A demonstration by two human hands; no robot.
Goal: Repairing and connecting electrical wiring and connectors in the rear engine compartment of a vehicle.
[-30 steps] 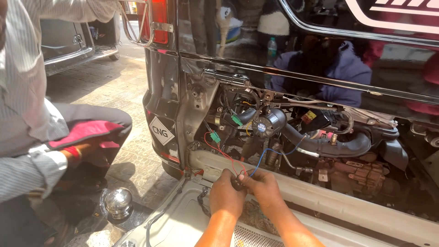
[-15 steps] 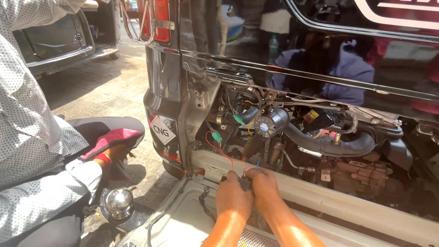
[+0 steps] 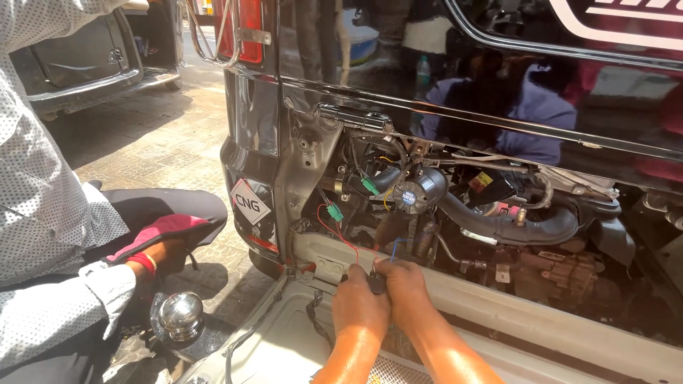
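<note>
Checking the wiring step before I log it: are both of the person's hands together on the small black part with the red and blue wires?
Yes: the left hand and right hand meet on the small black connector.

Bright sun lit the paved ground left of the hands; a parked vehicle stood beyond.

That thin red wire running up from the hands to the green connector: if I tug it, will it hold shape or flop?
The red wire is thin and already curves loosely, so it probably flops. It likely weighs almost nothing. Both ends look attached, at the green connector and near the left hand, so tugging may strain them.
</note>
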